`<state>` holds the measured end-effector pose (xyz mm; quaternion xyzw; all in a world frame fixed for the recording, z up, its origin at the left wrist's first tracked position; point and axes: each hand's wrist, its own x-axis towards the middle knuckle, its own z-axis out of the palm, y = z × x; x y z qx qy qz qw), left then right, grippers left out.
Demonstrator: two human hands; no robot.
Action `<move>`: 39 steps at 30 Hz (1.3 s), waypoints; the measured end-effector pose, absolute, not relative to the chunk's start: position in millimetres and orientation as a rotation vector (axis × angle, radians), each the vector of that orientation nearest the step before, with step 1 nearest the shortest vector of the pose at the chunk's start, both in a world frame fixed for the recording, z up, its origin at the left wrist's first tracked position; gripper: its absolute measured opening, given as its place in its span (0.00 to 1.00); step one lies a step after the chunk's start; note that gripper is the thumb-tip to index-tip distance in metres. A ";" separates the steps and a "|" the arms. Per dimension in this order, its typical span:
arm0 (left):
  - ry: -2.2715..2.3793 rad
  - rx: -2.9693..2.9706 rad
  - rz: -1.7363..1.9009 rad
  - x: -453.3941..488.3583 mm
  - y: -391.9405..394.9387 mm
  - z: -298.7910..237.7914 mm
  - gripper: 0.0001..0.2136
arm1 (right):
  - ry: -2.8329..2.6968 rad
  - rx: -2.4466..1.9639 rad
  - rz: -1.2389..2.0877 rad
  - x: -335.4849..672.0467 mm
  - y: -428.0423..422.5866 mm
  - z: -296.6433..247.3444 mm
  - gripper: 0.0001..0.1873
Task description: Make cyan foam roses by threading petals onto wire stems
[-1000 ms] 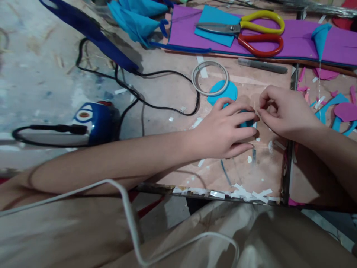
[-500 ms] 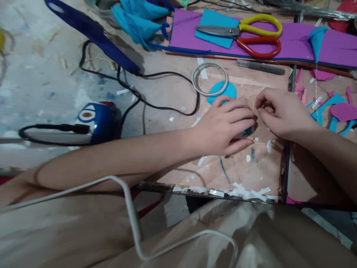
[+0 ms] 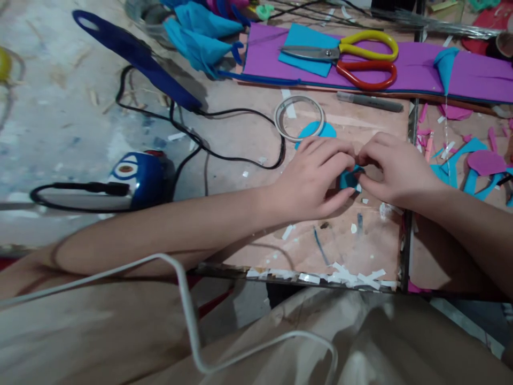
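My left hand (image 3: 315,176) and my right hand (image 3: 390,168) meet over a small blue foam piece (image 3: 348,179) on the wooden board (image 3: 360,240). Both hands curl their fingers round it, fingertips touching at the top; most of the piece is hidden under them. Just behind my left hand lies a blue foam circle (image 3: 326,130), partly covered by a tape ring (image 3: 298,117).
Scissors (image 3: 352,59) with yellow and red handles lie on purple foam sheets (image 3: 409,69) at the back. A grey marker (image 3: 371,101) sits beside them. Blue foam cones (image 3: 200,37), a blue glue gun (image 3: 136,179) with black cables, and foam scraps (image 3: 476,163) surround the board.
My right hand has moved left to meet my left hand, and both now pinch the blue foam piece, which shows more between the fingers.
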<state>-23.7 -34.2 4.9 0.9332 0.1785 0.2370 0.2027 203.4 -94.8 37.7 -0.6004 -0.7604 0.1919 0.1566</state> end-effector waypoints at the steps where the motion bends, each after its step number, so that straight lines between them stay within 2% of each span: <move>1: 0.520 2.584 0.664 -23.3 -34.3 4.6 0.12 | -2.197 -1.733 0.535 202.3 -95.7 37.2 0.06; 6: 0.545 2.498 0.771 -23.0 -31.0 2.7 0.15 | -2.232 -1.732 0.521 200.0 -97.7 37.8 0.06; 10: 0.586 2.424 0.828 -24.8 -27.1 3.2 0.20 | -2.035 -1.658 0.678 204.0 -95.9 36.3 0.03; 14: 0.580 2.353 0.838 -25.9 -25.5 3.0 0.25 | -1.658 -1.609 0.882 208.3 -92.0 32.6 0.10; 21: 0.574 2.072 0.961 -16.0 -24.4 -6.0 0.26 | -1.279 -1.453 1.032 211.9 -88.3 34.6 0.21; 26: 0.594 1.788 0.903 8.8 -26.6 1.1 0.38 | -1.101 -1.426 0.993 213.4 -87.6 43.2 0.24; 29: 0.651 1.562 0.815 30.4 -23.5 9.0 0.35 | -1.093 -1.430 0.979 214.2 -82.7 51.4 0.24; 35: 0.689 1.426 0.986 56.1 4.4 6.3 0.24 | -1.153 -1.387 0.985 224.9 -53.0 57.9 0.22; 39: 0.683 1.569 1.012 50.7 15.7 -0.2 0.21 | -1.221 -1.316 1.109 236.1 -30.5 51.6 0.28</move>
